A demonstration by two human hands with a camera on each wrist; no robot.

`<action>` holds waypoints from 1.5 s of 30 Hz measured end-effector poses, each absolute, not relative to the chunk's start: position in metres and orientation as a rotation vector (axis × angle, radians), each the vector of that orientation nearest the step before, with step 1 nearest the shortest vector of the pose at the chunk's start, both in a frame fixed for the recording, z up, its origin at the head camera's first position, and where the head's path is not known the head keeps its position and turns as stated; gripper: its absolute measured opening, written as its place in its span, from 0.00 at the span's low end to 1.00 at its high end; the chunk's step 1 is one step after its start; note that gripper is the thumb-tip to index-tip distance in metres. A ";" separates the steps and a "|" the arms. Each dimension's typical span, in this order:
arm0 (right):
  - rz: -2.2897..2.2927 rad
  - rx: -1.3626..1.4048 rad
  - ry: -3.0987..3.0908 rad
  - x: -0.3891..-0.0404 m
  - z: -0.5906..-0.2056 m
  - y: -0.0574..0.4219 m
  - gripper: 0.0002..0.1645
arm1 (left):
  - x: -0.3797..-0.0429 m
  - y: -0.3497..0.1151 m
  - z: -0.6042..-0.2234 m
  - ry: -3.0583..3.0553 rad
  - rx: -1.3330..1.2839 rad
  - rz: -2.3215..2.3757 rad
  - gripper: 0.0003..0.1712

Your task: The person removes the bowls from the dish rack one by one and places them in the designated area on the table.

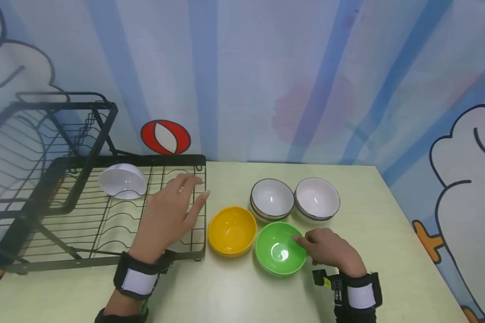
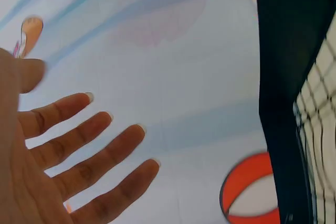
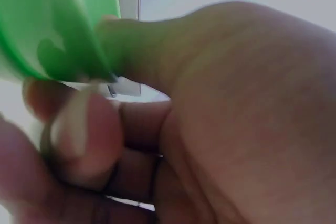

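Note:
My right hand [image 1: 332, 249] pinches the right rim of a green bowl [image 1: 278, 247], thumb inside and fingers outside. In the right wrist view the green wall [image 3: 37, 19] shows between thumb and fingers. My left hand [image 1: 165, 215] hovers over the right part of a black wire dish rack [image 1: 165, 160] and holds nothing. Its fingers [image 2: 113, 161] are spread and loosely bent in the left wrist view. On the rack, toward the back, a white bowl [image 1: 123, 181] lies tilted. Left of the green bowl stands a yellow bowl [image 1: 232, 231].
Behind the green bowl stand two stacks of white bowls with dark rims, the left stack [image 1: 272, 198] beside the right stack [image 1: 317, 198]. The rack's raised upper tier [image 1: 77, 179] fills the left side. A printed curtain [image 1: 242, 80] hangs along the back of the pale table [image 1: 234, 291].

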State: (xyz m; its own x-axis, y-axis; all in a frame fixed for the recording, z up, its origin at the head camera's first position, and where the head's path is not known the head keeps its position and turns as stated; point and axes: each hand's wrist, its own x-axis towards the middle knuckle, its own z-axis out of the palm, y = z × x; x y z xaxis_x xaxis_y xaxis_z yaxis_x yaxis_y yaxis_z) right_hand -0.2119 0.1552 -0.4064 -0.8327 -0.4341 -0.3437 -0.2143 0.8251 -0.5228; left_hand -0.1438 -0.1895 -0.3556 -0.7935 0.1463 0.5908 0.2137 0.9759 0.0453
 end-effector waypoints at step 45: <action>-0.656 -0.796 2.685 -0.164 -0.395 0.082 0.27 | -0.198 -0.349 -0.374 -3.037 0.385 -0.212 0.35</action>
